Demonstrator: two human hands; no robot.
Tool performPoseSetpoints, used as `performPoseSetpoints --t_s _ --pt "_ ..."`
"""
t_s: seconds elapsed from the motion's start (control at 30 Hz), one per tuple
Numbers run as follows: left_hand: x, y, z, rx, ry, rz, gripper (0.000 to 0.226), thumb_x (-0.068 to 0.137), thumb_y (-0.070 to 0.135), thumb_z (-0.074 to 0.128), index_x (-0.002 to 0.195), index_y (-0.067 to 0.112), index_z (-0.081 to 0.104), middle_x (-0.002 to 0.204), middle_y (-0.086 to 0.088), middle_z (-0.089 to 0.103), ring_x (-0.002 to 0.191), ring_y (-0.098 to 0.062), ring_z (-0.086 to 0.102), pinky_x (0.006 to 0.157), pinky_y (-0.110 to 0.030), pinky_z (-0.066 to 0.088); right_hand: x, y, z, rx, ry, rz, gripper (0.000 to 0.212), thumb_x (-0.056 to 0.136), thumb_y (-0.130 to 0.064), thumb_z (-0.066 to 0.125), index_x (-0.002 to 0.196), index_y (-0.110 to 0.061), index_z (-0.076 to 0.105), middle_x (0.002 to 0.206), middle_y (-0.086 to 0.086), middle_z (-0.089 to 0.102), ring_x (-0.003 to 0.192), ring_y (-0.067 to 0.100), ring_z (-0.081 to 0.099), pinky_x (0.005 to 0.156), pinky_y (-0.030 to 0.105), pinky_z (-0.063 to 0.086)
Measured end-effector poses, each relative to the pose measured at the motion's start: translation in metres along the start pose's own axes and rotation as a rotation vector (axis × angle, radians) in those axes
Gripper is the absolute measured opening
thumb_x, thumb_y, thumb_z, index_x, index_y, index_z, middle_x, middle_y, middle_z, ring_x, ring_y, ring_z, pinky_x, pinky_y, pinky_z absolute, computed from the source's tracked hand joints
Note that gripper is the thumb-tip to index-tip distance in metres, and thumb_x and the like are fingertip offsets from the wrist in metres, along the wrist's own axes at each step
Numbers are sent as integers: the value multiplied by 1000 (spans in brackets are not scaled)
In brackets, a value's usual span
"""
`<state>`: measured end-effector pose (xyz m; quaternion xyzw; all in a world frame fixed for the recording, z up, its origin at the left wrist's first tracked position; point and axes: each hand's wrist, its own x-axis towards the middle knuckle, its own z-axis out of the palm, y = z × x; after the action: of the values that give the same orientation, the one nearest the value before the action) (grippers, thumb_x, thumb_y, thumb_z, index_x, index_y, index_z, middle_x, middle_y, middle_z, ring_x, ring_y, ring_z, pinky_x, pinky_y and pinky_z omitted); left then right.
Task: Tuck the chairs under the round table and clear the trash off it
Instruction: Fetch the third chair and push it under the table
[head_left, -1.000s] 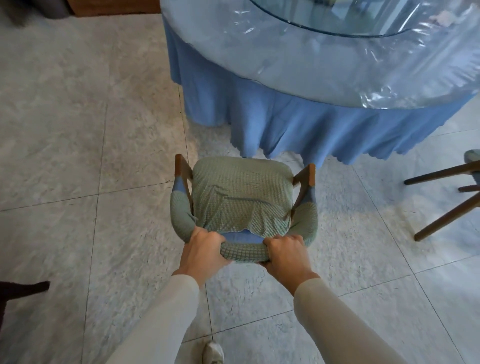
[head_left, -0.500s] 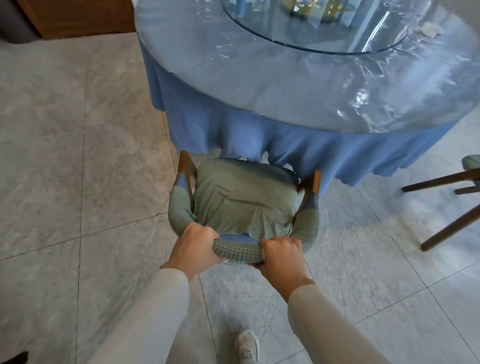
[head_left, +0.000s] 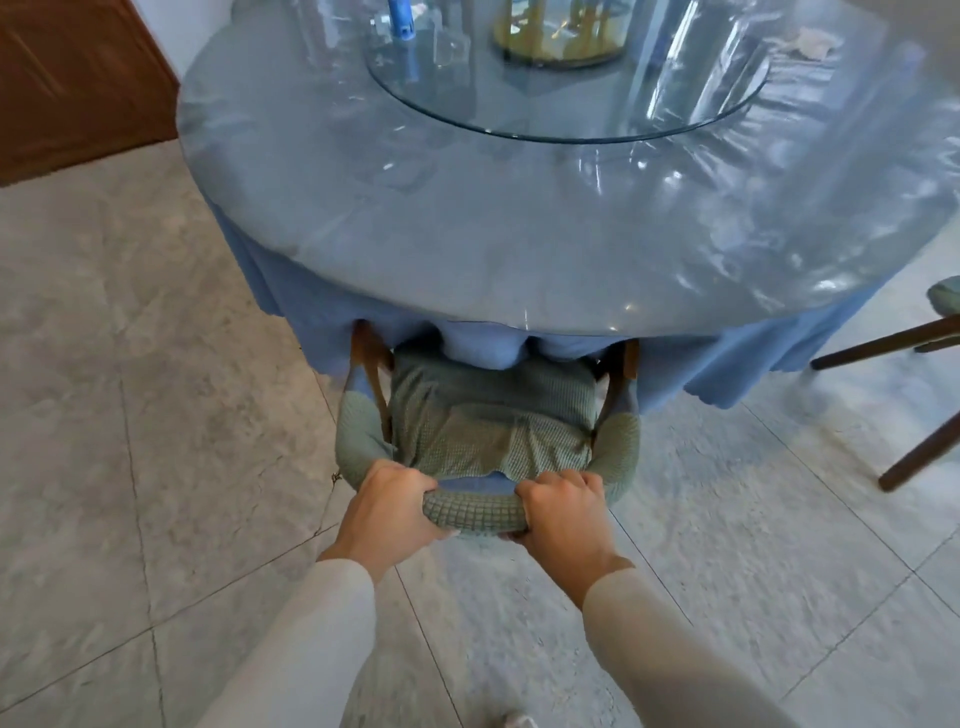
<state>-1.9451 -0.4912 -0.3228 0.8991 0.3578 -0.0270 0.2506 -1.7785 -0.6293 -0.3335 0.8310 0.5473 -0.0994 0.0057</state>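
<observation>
The left hand (head_left: 387, 512) and right hand (head_left: 563, 512) clench the backrest of the chair (head_left: 488, 426), lower centre; since a second ago its seat has slid partly beneath the worktop (head_left: 467, 218), so it looks nearly tucked; trash (head_left: 810, 41) waits upper right.

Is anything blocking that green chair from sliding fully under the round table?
Nothing solid shows. Only the hanging blue tablecloth drapes over the seat front of the green fabric-covered wooden chair, below the edge of the plastic-covered round table. The left hand and right hand grip its backrest directly. The space beneath is hidden.
</observation>
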Motion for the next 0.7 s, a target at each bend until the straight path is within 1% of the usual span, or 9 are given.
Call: performPoseSetpoints --t_s 0.1,0.2,0.27,0.3,0.33,0.37,0.4,0.47,0.7 --pt "30 -12 -21 21 -9 17 26 69 44 81 89 26 80 74 10 62 91 -19 58 73 -29 44 34 -7 -5 -2 38 29 51 70 -62 77 108 -29 69 106 -1 67 105 28 57 96 47 40" --pt "57 -24 -37 22 -23 0 30 71 45 84 95 27 80 84 8 66 104 -21 56 78 -27 39 63 -15 -8 -15 83 75 84 61 -57 86 134 -28 55 140 15 52 132 39 43 109 59 34" --pt "76 -35 -41 64 -22 -17 46 70 50 84 111 30 76 119 4 69 125 -23 47 90 -29 43 82 -21 -10 -11 121 103 107 57 -55 89 148 -29 39 153 23 35 144 43 28 112 67 26" --pt "84 -41 -43 87 -13 -19 63 70 52 84 128 33 67 144 1 55 138 -26 37 100 -35 45 91 -23 -11 -12 140 114 114 56 -56 89 152 -30 32 156 25 29 146 44 22 112 69 23" --pt "92 -47 -44 86 -2 -29 83 70 52 84 145 36 51 163 0 31 148 -29 22 106 -44 44 99 -26 -13 -16 154 128 120 56 -56 89 154 -32 26 158 26 23 148 44 16 112 70 21" --pt "99 -52 -46 68 19 -31 101 70 51 86 155 40 32 169 1 5 154 -31 5 109 -51 43 107 -29 -15 -21 161 147 124 56 -57 89 156 -33 19 160 26 18 149 44 12 112 70 19" --pt "104 -57 -48 37 63 -19 115 69 49 88 159 43 17 169 3 -15 155 -32 -8 110 -56 41 115 -32 -16 -25 162 166 128 56 -57 88 157 -34 14 161 26 14 150 44 9 112 71 19" --pt "116 -69 -52 -30 164 18 131 63 45 92 159 44 3 163 3 -34 152 -35 -23 111 -63 35 131 -39 -20 -19 170 195 133 57 -57 88 158 -35 5 161 26 10 150 43 4 113 71 17" --pt "184 -104 -87 -21 115 44 138 62 49 92 157 47 -8 159 2 -42 148 -39 -33 106 -81 22 198 -59 -31 -10 164 274 138 59 -57 86 156 -36 -10 162 28 -3 150 42 -10 114 71 10"
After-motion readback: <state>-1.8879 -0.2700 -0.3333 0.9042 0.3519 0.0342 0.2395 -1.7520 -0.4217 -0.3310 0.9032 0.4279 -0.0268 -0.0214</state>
